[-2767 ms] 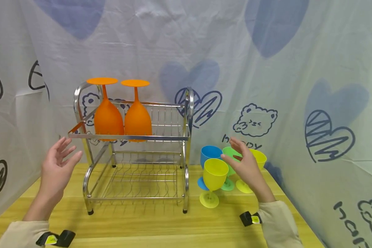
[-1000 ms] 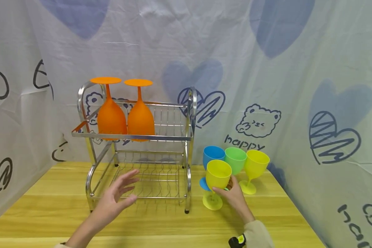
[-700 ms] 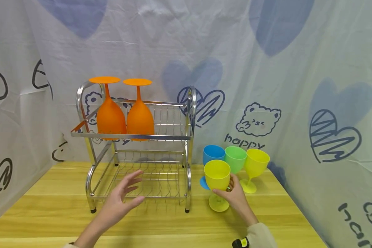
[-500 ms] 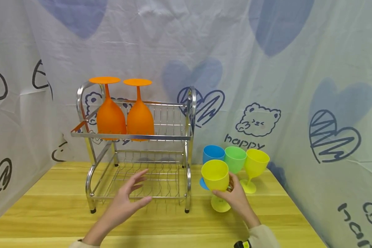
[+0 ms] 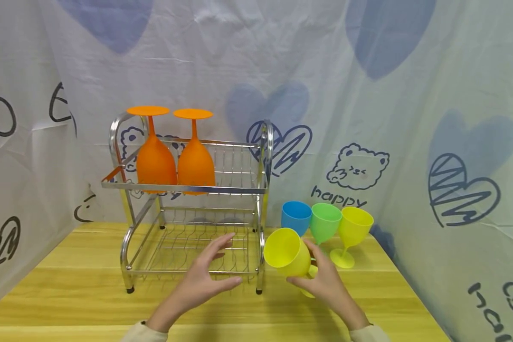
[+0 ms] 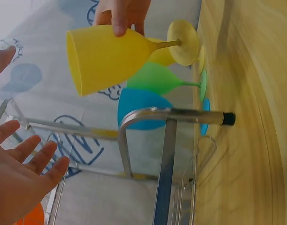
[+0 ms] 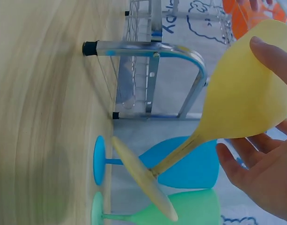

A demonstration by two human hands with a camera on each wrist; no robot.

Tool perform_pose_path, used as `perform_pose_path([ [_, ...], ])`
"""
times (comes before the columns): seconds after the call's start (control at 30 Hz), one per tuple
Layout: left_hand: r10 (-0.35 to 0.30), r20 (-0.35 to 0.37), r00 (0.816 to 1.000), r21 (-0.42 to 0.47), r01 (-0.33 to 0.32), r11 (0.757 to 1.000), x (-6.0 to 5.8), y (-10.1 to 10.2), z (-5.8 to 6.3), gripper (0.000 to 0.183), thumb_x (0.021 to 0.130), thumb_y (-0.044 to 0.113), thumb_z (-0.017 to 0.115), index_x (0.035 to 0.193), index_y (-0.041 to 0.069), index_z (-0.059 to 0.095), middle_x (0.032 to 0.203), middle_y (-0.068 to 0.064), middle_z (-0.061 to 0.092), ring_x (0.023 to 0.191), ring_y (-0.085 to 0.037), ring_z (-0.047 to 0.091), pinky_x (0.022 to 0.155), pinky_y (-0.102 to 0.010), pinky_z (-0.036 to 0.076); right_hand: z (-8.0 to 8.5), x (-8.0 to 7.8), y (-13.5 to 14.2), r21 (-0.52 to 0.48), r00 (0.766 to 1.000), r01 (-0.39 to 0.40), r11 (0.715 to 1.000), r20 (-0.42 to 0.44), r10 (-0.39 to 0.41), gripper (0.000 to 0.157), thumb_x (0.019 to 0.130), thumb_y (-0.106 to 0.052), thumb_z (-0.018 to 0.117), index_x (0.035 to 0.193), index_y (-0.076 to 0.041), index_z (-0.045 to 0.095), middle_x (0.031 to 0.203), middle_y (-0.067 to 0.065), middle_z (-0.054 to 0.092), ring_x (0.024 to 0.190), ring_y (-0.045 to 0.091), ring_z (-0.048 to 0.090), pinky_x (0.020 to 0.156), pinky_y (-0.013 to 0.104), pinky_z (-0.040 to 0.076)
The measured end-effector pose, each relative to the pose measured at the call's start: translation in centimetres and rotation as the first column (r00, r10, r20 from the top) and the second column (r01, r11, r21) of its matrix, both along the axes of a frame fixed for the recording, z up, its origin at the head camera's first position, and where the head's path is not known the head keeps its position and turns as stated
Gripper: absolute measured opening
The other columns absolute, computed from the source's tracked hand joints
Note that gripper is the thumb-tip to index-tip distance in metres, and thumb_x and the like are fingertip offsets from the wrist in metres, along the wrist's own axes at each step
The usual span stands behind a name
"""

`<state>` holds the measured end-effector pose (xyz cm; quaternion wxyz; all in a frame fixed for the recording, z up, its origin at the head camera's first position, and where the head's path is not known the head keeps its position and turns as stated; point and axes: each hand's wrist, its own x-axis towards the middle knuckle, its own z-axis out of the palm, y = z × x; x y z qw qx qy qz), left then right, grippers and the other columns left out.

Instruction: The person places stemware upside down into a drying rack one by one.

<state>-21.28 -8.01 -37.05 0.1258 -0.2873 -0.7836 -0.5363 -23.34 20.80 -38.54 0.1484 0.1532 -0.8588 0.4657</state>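
My right hand [image 5: 325,282] grips the bowl of a yellow wine goblet [image 5: 287,251], thumb on one side and fingers on the other. In the right wrist view, this goblet [image 7: 246,89] is tilted, its foot lifted off the table. My left hand [image 5: 203,278] is held with fingers spread and nothing in it, in front of the rack's lower tier and to the left of the goblet's mouth. On the rack's upper tier, two orange goblets [image 5: 156,161] stand upside down, side by side. Behind the right hand a blue goblet [image 5: 296,217], a green goblet [image 5: 326,222] and another yellow goblet [image 5: 354,227] stand upright.
A two-tier metal dish rack [image 5: 184,189] stands on the wooden table [image 5: 90,294], left of the upright goblets. Its right front leg is close to the held goblet. A patterned white cloth [image 5: 273,57] hangs behind and at both sides.
The right hand has taken hold of the front yellow goblet, lifted it and tipped its mouth leftward. The left hand has moved right from beside the rack to in front of it.
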Motion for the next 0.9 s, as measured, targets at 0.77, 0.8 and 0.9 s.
perform_pose_path([
  [0.77, -0.116, -0.155, 0.981, -0.126, 0.097, 0.987, -0.6, 4.9, -1.2, 0.082, 0.067, 0.022, 0.089, 0.138, 0.010, 0.050, 0.142, -0.011, 0.045, 0.127, -0.035, 0.043, 0.096, -0.060, 0.043, -0.1, 2.8, -1.1, 0.430, 0.860, 0.017, 0.903, -0.466, 0.206, 0.093, 0.051, -0.019, 0.096, 0.132, -0.003, 0.054, 0.122, 0.011, 0.058, 0.106, 0.029, 0.059, 0.084, 0.048, 0.055],
  [0.8, -0.112, -0.161, 0.980, -0.124, 0.093, 0.988, -0.6, 4.9, -1.2, 0.081, 0.067, 0.022, 0.089, 0.137, 0.010, 0.051, 0.141, -0.011, 0.046, 0.126, -0.034, 0.044, 0.095, -0.058, 0.044, -0.1, 2.9, -1.2, 0.433, 0.860, 0.019, 0.901, -0.467, 0.207, 0.093, 0.051, -0.020, 0.096, 0.132, -0.003, 0.054, 0.122, 0.011, 0.058, 0.106, 0.029, 0.059, 0.084, 0.047, 0.054],
  [0.9, -0.110, -0.175, 0.978, -0.119, 0.090, 0.989, -0.7, 4.9, -1.3, 0.079, 0.067, 0.022, 0.089, 0.136, 0.010, 0.052, 0.140, -0.011, 0.048, 0.124, -0.033, 0.046, 0.094, -0.049, 0.049, -0.1, 2.9, -1.2, 0.442, 0.865, 0.020, 0.897, -0.458, 0.207, 0.094, 0.050, -0.022, 0.096, 0.133, -0.004, 0.054, 0.123, 0.011, 0.058, 0.107, 0.028, 0.059, 0.085, 0.046, 0.054],
])
